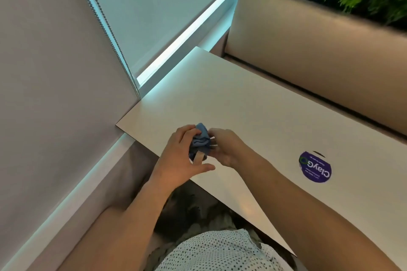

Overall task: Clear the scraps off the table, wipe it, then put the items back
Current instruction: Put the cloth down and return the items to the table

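Midway, the person's left hand [182,156] and right hand [222,147] clutch a bunched blue cloth [201,138] above the white table [242,105]; no items returned yet, apparently.

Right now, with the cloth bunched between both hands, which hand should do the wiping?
Probably the right hand: it pinches the blue cloth over the table, whose surface spreads to its side. The left hand sits at the near edge.
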`<act>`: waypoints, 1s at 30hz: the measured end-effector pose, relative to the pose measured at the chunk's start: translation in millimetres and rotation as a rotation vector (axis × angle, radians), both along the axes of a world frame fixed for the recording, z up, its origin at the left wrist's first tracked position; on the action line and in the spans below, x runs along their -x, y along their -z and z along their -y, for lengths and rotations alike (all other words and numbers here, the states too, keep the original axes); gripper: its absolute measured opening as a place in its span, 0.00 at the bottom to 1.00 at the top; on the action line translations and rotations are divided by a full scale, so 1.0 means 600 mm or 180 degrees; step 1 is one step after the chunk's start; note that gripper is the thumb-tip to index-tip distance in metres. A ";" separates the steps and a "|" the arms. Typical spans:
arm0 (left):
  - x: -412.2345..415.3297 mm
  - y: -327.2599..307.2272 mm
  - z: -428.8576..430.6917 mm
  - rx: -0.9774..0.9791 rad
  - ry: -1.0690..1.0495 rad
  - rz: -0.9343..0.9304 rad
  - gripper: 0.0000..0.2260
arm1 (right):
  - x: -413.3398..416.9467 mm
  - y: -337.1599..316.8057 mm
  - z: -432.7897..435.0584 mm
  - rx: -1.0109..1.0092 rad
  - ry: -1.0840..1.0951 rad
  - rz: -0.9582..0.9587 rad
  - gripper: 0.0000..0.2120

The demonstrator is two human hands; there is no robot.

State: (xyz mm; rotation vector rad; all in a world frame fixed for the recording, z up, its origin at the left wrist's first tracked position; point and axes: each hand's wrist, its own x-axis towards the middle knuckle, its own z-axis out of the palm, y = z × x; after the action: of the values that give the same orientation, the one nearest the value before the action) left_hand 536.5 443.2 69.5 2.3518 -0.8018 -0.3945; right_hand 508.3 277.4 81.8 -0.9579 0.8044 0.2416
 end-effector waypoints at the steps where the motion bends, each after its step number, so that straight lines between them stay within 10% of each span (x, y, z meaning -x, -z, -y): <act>1: 0.017 -0.001 0.011 -0.0035 0.0009 0.0049 0.42 | 0.020 -0.005 0.009 -0.0207 0.0129 0.0005 0.08; 9: 0.156 -0.042 0.085 0.0843 -0.1131 -0.0432 0.18 | 0.207 -0.030 0.126 0.0308 -0.0391 0.0347 0.10; 16: 0.273 -0.032 0.172 0.1744 -0.1397 -0.1983 0.09 | 0.324 -0.018 0.196 0.0385 -0.0905 0.0628 0.18; 30: 0.297 -0.005 0.384 0.1130 -0.0405 -0.2682 0.09 | 0.464 0.022 0.337 0.1261 0.0563 0.0462 0.23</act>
State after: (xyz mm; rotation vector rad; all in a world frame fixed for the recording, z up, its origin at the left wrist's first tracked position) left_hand 358.0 212.6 72.8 1.6535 -0.2766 -0.9999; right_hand 230.1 75.0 68.7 -1.2512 0.8125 -0.1464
